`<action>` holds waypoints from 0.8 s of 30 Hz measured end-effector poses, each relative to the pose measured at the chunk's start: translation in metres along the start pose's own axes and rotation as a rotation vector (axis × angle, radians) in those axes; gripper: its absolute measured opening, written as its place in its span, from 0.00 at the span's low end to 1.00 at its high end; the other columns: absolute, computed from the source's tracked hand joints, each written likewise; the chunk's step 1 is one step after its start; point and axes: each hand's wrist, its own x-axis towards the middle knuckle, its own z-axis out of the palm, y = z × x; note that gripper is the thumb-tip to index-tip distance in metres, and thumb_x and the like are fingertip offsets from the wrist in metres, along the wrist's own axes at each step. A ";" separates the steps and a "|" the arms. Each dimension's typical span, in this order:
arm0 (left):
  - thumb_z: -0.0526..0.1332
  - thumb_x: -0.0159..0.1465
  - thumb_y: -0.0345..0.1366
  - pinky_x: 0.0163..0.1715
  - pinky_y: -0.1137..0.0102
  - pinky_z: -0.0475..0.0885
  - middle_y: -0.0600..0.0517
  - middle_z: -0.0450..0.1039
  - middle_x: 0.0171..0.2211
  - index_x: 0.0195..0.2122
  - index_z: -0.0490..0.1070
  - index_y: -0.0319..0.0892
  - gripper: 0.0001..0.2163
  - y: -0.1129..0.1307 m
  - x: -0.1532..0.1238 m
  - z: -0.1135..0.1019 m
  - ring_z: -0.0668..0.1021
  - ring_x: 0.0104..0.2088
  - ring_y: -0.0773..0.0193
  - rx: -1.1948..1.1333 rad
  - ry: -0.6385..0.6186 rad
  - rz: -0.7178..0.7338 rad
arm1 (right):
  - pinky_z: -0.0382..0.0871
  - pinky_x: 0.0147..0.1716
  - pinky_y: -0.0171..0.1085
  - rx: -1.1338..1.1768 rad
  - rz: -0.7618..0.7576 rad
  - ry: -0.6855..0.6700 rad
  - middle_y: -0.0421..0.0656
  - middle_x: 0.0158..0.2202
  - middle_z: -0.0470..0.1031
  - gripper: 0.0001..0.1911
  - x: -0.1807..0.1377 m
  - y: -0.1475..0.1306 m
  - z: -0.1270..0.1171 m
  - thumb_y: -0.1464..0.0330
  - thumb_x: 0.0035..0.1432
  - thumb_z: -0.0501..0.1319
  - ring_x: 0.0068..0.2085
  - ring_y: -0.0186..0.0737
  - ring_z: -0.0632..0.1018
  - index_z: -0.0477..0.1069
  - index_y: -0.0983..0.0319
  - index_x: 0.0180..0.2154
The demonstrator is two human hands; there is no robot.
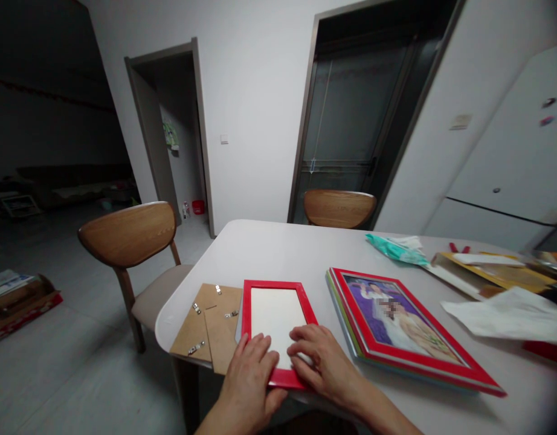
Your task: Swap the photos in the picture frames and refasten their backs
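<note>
A red picture frame (pixel 306 306) with a plain white panel (pixel 276 314) inside lies at the table's near edge. My left hand (pixel 251 380) is on its lower left corner, fingers over the border and thumb at the near edge. Across from it, my right hand (pixel 321 365) is bent over the lower right side, its fingertips on the white panel. Partly under the frame on the left are brown backing boards (pixel 192 326) with metal clips (pixel 196 347). To the right, a stack of frames is topped by a red-framed photo (pixel 396 314) of people in wedding clothes.
On the table's right are a teal and white packet (pixel 396 249), a yellow envelope (pixel 500 272) and crumpled white paper (pixel 491 314). Wooden chairs stand at the left (pixel 128 235) and far side (pixel 339 207) of the white table (pixel 278 248). A box (pixel 25 308) sits on the floor.
</note>
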 end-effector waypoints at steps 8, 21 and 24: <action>0.55 0.51 0.31 0.53 0.56 0.54 0.46 0.56 0.55 0.50 0.59 0.44 0.23 -0.056 -0.030 -0.032 0.58 0.56 0.55 0.034 0.186 -0.102 | 0.59 0.38 0.38 0.087 0.019 0.035 0.44 0.33 0.71 0.10 0.014 -0.021 0.004 0.69 0.50 0.52 0.36 0.38 0.69 0.72 0.60 0.31; 0.60 0.49 0.34 0.47 0.60 0.65 0.43 0.69 0.45 0.41 0.66 0.39 0.17 -0.117 -0.057 -0.042 0.70 0.46 0.55 0.209 0.352 -0.345 | 0.56 0.39 0.45 -0.044 0.044 -0.011 0.46 0.36 0.66 0.21 0.071 -0.099 0.074 0.62 0.37 0.62 0.39 0.46 0.66 0.66 0.61 0.37; 0.61 0.50 0.38 0.47 0.60 0.65 0.43 0.67 0.47 0.43 0.65 0.39 0.19 -0.116 -0.059 -0.040 0.70 0.47 0.54 0.198 0.435 -0.290 | 0.58 0.38 0.41 0.094 0.057 0.050 0.45 0.37 0.65 0.21 0.069 -0.096 0.064 0.68 0.38 0.60 0.39 0.43 0.65 0.65 0.60 0.40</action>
